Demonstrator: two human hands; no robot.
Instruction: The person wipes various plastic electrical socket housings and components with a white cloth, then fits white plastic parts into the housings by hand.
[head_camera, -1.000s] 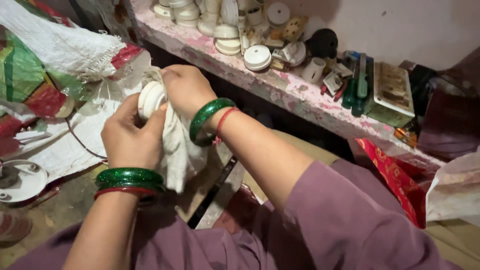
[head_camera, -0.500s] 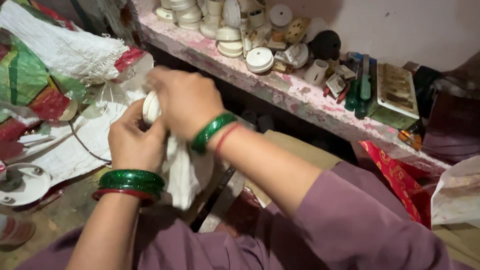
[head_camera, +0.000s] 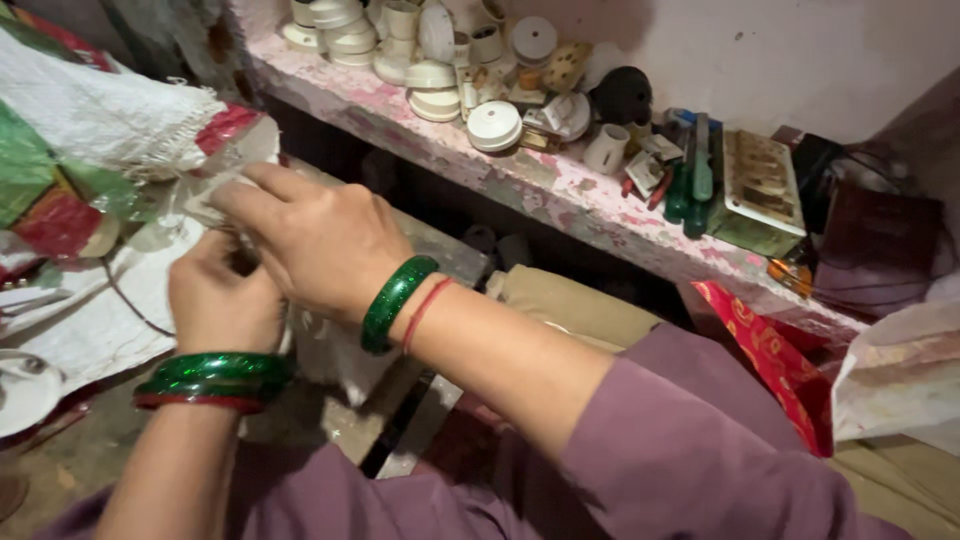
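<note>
Both hands close around a white cloth (head_camera: 335, 350). The right hand (head_camera: 315, 240) covers it from above. The left hand (head_camera: 222, 300) grips beneath, the cloth hanging below.

A small, cluttered electrical repair workshop. A worn pink-painted shelf (head_camera: 560, 190) against the wall carries white round ceiling roses and lamp holders (head_camera: 495, 125), a switch plate (head_camera: 762, 185) and green-handled screwdrivers (head_camera: 695, 180). Below the shelf lie woven plastic sacks (head_camera: 90, 120) and a loose wire (head_camera: 125, 305).
</note>
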